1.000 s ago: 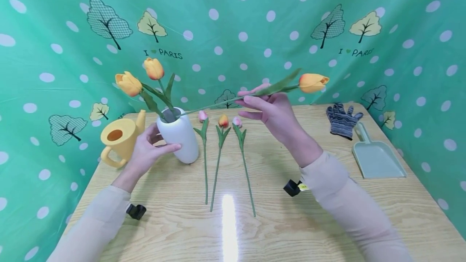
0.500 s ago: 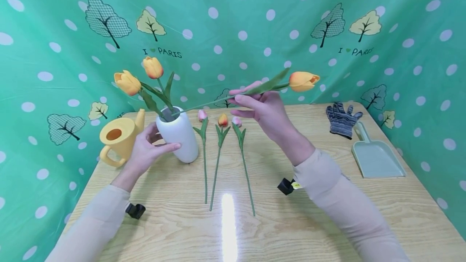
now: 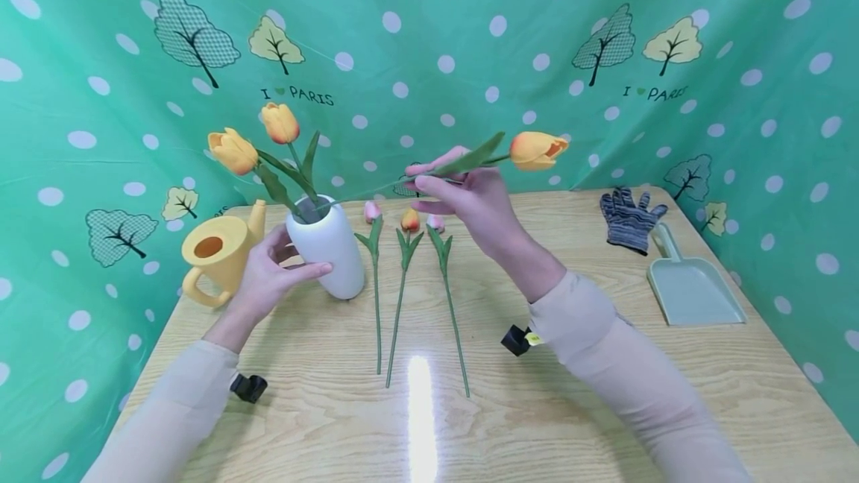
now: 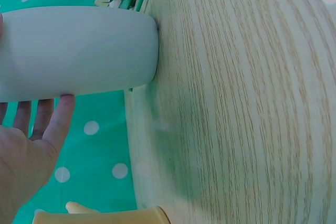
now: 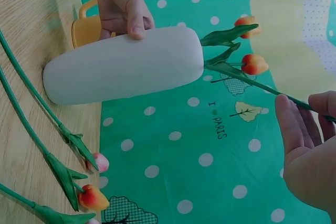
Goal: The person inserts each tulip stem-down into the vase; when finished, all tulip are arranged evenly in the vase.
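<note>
Where the Two Axes Cross

While the left hand (image 3: 268,270) grips the vase (image 3: 332,256) from its left, the right hand (image 3: 478,203), above and right of the vase, pinches a yellow tulip (image 3: 475,156) near its leaves. The stem (image 5: 257,84) runs leftward to the vase's rim (image 3: 324,221), nearly level against the vase's steep axis (whether its tip is inside is unclear). The bloom (image 3: 535,150) points away, to the vase's far right.

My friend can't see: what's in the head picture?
The left hand grips a white vase holding two orange tulips; the right hand pinches another tulip, its stem slanting to the vase. Three more tulips lie on the table.
</note>
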Available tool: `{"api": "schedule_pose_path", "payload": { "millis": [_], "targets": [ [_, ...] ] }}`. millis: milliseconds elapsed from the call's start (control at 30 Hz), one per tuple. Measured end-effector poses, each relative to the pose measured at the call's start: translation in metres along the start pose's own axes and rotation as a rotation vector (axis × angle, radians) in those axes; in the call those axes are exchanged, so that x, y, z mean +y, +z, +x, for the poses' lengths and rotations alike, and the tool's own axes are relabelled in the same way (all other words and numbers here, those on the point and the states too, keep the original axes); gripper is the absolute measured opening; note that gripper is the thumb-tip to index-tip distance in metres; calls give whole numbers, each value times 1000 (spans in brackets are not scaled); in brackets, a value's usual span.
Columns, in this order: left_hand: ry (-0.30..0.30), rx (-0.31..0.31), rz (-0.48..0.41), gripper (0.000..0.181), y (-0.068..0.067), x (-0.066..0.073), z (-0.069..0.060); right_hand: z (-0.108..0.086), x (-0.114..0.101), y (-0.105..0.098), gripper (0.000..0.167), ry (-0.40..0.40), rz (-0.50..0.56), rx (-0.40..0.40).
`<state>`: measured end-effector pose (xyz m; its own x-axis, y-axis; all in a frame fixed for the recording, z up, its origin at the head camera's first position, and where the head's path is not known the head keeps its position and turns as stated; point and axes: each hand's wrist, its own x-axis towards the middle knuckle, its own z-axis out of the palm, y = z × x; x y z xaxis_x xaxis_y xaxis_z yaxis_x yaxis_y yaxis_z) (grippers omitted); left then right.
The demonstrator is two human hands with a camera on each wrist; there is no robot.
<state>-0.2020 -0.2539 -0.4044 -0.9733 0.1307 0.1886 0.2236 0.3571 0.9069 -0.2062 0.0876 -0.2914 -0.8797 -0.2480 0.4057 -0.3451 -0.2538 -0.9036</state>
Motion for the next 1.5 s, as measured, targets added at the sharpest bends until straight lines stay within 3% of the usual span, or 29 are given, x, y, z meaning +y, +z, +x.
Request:
{"api": "schedule_pose_path", "payload": {
  "millis": [200, 400, 700, 1000, 1133, 1500],
  "targets": [
    [-5, 0, -2, 74, 0, 0, 0, 4, -5, 6, 11, -83, -16, -25],
    [-17, -1, 5, 75, -1, 1, 0, 8, -7, 18, 11, -113, -65, -28],
    [-23, 0, 3, 76, -1, 1, 0, 15, 1, 37, 12, -129, -155, -105],
    [-22, -5, -1, 75, -1, 1, 0, 26, 12, 52, 12, -227, -188, -157],
    [-24, -7, -6, 75, -1, 1, 0, 30, 17, 59, 12, -215, -115, -144],
    [-25, -12, -23, 75, -2, 0, 1, 33, 23, 81, 15, -56, 3, -111]
  ]
}}
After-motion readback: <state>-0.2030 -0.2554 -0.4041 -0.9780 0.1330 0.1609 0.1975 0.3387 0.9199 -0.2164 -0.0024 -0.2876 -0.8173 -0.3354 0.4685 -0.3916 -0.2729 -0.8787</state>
